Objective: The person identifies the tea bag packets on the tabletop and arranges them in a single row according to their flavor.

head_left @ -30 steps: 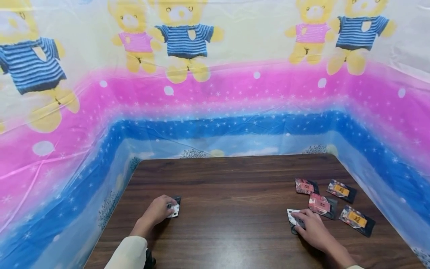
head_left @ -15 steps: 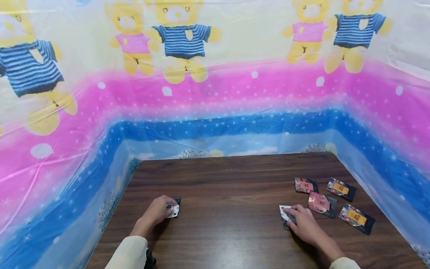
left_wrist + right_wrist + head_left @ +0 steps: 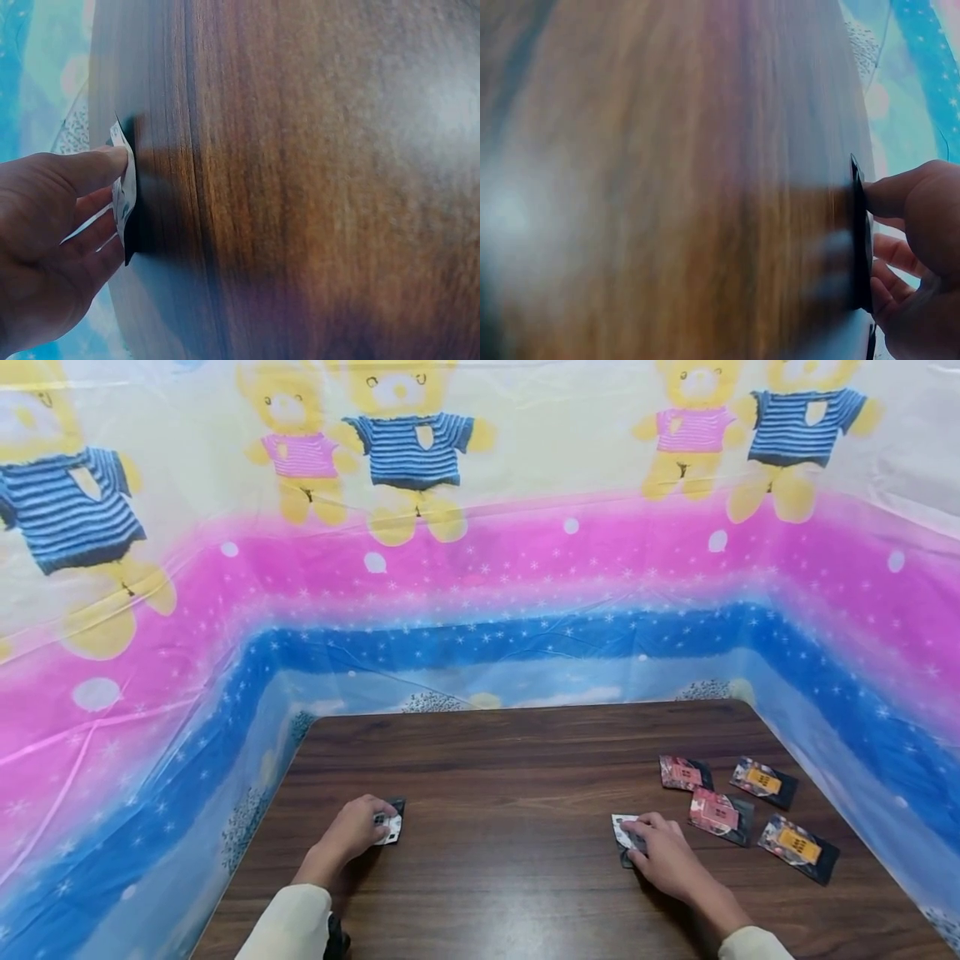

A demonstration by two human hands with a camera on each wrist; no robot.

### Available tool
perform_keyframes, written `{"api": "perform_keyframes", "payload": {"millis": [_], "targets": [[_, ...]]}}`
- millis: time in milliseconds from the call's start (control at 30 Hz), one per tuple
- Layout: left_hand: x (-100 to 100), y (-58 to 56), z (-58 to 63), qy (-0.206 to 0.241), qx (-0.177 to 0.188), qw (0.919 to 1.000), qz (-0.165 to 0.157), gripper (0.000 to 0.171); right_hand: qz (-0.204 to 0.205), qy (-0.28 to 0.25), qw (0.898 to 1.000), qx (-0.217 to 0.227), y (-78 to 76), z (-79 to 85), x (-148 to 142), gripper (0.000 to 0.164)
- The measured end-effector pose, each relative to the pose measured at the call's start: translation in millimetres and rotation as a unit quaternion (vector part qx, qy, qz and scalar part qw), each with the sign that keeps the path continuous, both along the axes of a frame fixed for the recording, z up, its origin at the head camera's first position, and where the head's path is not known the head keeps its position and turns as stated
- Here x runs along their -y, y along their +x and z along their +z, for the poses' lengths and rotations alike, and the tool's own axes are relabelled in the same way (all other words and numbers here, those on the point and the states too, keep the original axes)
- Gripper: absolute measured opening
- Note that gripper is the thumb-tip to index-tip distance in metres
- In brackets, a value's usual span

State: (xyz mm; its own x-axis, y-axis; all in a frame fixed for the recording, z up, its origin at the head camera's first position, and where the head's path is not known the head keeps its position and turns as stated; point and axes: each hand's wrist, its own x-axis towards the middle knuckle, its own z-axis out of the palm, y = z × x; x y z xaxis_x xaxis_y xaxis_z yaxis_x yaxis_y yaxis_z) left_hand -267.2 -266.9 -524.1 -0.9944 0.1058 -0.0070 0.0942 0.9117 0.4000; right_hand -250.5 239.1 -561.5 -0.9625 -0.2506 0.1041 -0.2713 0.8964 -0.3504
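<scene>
On the left of the brown wood-grain table [image 3: 480, 877], my left hand [image 3: 356, 827] grips a small flat packet [image 3: 393, 833] in white and black. The left wrist view shows the thumb on the white face of this packet [image 3: 127, 184] and fingers along its far side. To the right, my right hand [image 3: 663, 856] holds a similar white-and-black packet [image 3: 622, 832] between thumb and fingers, close over the tabletop. In the right wrist view that packet [image 3: 862, 240] appears as a dark edge. Each hand covers part of its packet.
Beyond my right hand lie two red-labelled packets, one farther back [image 3: 684, 772] and one nearer [image 3: 720, 815], their edges close together. Two orange-labelled packets, a far one [image 3: 763, 782] and a near one [image 3: 798, 850], lie near the table's right edge. A bear-printed curtain [image 3: 480, 577] surrounds the table.
My right hand has slid its packet leftward and slightly away from me, off from the red-labelled packets. The left hand and its packet stay in the same place.
</scene>
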Motion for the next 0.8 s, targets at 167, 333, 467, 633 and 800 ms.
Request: {"api": "perform_keyframes", "payload": {"millis": [167, 333, 467, 633, 800], "targets": [[-1, 0.2, 1.1, 0.001, 0.002, 1.0000, 0.002, 0.018, -0.001, 0.003, 1.000, 0.007, -2.4, -0.2, 8, 0.042], [-1, 1.1, 1.3, 0.000, 0.000, 1.0000, 0.001, 0.017, 0.000, 0.003, 1.000, 0.013, -4.5, 0.7, 17, 0.043], [-2, 1.9, 1.2, 0.005, -0.001, 1.0000, 0.002, 0.017, -0.003, 0.003, 1.000, 0.019, -6.1, 2.6, 23, 0.043], [-2, 2.1, 1.0, 0.009, -0.001, 1.0000, 0.002, 0.017, -0.004, 0.005, 1.000, 0.019, -8.3, 3.1, 32, 0.042], [0, 2.1, 2.9, 0.007, 0.003, 1.0000, 0.001, 0.018, -0.006, 0.003, 1.000, 0.024, -9.0, 4.3, 41, 0.042]]}}
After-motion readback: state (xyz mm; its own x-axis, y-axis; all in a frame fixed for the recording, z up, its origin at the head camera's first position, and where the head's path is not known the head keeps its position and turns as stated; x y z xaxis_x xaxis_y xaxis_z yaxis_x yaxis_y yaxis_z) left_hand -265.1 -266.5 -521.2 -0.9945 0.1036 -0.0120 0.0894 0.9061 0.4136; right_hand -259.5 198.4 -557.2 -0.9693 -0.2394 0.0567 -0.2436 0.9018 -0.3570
